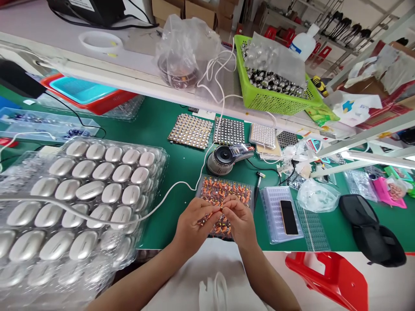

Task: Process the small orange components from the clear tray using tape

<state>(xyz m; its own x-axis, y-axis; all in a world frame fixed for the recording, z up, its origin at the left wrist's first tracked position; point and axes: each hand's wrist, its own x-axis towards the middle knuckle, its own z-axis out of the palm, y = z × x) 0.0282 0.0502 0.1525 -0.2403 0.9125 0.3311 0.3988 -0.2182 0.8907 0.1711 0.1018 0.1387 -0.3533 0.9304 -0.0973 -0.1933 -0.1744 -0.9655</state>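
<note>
Both hands meet over a clear tray (207, 183) filled with small orange parts, close to the table's front edge. My left hand (196, 220) pinches a small orange piece (221, 209) between thumb and fingers. From the other side, my right hand (238, 218) has its fingertips closed on the same piece, touching those of the left. The piece is mostly covered by the fingertips, so its shape is hard to make out. Just behind the tray stands a round grey device (222, 160) with a black top.
Stacked trays of silver mouse-like shells (68, 190) fill the left, crossed by a white cable (177, 185). At right lie a phone (288, 217) on plastic trays and a black case (372, 229). A shelf holding a green basket (272, 101) spans the back.
</note>
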